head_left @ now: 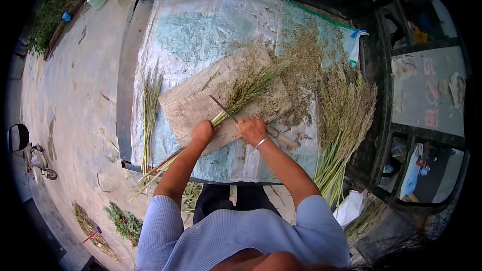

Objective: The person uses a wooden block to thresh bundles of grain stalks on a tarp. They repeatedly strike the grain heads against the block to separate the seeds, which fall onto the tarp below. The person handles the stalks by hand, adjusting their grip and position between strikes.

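Note:
My left hand is closed around the lower stems of a bundle of grain stalks, whose seed heads point up and right. The bundle lies across a flat wooden board strewn with loose seed. A narrow dark blade crosses over the stalks; my right hand is closed on its lower end. On the far side of that hand a wooden handle shows; whether it belongs to the blade I cannot tell. Bare stem ends stick out past my left wrist toward the table edge.
Under the board, a pale blue woven sheet covers the table. Loose seeds and chaff lie beyond the board. A large pile of grain stalks rests at the right, a thin bunch at the left. A dark-framed cabinet borders the right side.

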Tool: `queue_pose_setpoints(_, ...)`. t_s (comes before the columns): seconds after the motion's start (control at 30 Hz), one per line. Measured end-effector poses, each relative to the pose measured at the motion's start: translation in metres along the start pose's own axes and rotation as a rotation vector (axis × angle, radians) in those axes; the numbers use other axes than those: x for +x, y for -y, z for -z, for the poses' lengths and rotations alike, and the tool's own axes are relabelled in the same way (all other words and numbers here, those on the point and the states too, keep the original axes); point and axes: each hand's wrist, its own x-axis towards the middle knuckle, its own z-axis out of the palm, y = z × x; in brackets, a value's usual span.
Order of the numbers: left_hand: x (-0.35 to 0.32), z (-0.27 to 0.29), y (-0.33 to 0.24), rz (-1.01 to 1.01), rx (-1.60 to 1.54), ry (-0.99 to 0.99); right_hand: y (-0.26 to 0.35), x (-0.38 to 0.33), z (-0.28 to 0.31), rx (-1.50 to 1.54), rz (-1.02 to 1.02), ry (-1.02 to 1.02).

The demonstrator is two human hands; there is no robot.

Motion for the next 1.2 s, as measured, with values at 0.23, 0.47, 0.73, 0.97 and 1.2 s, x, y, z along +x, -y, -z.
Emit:
queue_pose_setpoints(0.23, 0.007, 0.004, 0.0, -0.03, 0.014, 0.061, -0.136, 0.0, 0.006, -0.132, -0.186, -0.032)
queue_pose_setpoints(0.47, 0.015, -0.002, 0.01, -0.049, 0.02, 0.062, -0.103, 0.008, 0.023, -0.136, -0.553, -0.134)
queue_pose_setpoints(0.73, 0.016, 0.005, 0.019, -0.015, -0.328, 0.313, -0.033, -0.005, -0.029, 0.084, 0.084, -0.126)
queue_pose_setpoints(0.97, 0.026, -0.023, 0.042, -0.174, -0.252, 0.173, -0.203, 0.014, 0.056, -0.288, -0.667, 0.042)
queue_pose_setpoints(1.2, -0.002, -0.003, 0.004, 0.032, 0.105, -0.015, -0.041, -0.011, 0.049, 0.05, -0.05, -0.183)
